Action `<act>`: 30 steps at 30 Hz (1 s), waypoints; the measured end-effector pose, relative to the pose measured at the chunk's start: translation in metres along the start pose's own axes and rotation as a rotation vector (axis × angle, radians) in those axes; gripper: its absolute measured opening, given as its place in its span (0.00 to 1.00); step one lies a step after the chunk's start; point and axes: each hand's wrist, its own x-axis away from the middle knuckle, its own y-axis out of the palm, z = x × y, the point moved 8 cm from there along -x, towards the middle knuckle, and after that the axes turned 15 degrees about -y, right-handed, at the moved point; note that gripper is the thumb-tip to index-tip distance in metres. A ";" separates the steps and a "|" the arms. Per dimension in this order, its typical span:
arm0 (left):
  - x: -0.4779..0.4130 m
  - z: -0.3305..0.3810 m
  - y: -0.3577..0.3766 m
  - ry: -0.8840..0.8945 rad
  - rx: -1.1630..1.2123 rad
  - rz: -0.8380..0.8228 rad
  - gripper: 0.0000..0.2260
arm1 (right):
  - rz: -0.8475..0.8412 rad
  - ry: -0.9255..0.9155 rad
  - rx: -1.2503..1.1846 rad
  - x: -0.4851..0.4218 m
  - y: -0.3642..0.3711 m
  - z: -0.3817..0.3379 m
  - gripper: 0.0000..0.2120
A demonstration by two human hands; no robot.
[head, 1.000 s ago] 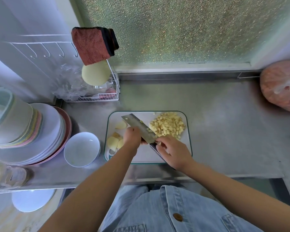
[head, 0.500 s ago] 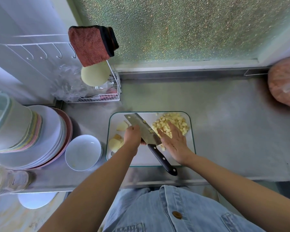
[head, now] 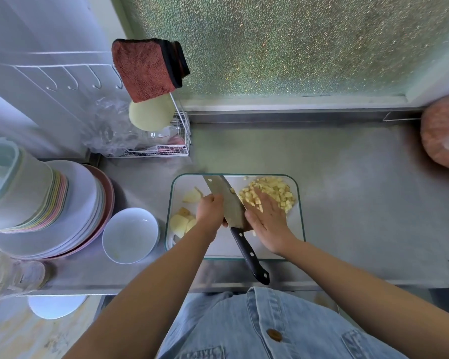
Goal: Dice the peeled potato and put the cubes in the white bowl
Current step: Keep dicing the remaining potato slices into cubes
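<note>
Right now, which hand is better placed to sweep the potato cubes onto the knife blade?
Right. The right hand lies open against the potato cubes, beside the knife; the left hand grips the blade's spine, away from them.

**Right hand** [head: 268, 224]: one second ago it was wrapped round the knife handle at the near side of the cutting board [head: 294, 229]. Half a second ago it was off the handle, palm open beside the blade. It now lies flat with fingers straight on the potato cubes [head: 280, 193] in the board's far right part, thumb side against the blade.

**Knife** [head: 228, 203]: the handle, formerly covered by the right hand, is now bare and juts past the board's near edge. Only the left hand [head: 210, 211] grips the knife, at the blade.

**Potato cubes**: the pile was fully exposed and is now partly under the fingers.
</note>
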 end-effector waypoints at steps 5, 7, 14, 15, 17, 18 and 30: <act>0.002 -0.002 0.000 0.010 0.007 -0.011 0.10 | -0.030 -0.105 0.056 0.001 0.007 -0.008 0.27; 0.003 -0.003 0.000 0.012 -0.010 -0.012 0.11 | -0.016 0.034 0.049 0.002 0.002 0.005 0.25; 0.009 0.004 0.003 0.045 -0.047 -0.018 0.10 | 0.032 -0.075 0.033 -0.005 -0.007 -0.012 0.25; 0.010 0.006 0.004 0.056 -0.061 -0.021 0.10 | 0.051 -0.006 0.035 -0.006 -0.011 -0.006 0.23; 0.012 0.009 0.004 0.070 -0.084 -0.013 0.11 | 0.091 0.056 0.044 -0.006 -0.018 -0.002 0.21; 0.013 0.010 0.003 0.075 -0.096 -0.008 0.12 | 0.091 0.009 0.058 -0.006 -0.019 -0.009 0.22; 0.020 0.009 0.003 0.114 -0.123 0.010 0.13 | 0.111 -0.072 0.107 -0.009 -0.017 -0.025 0.23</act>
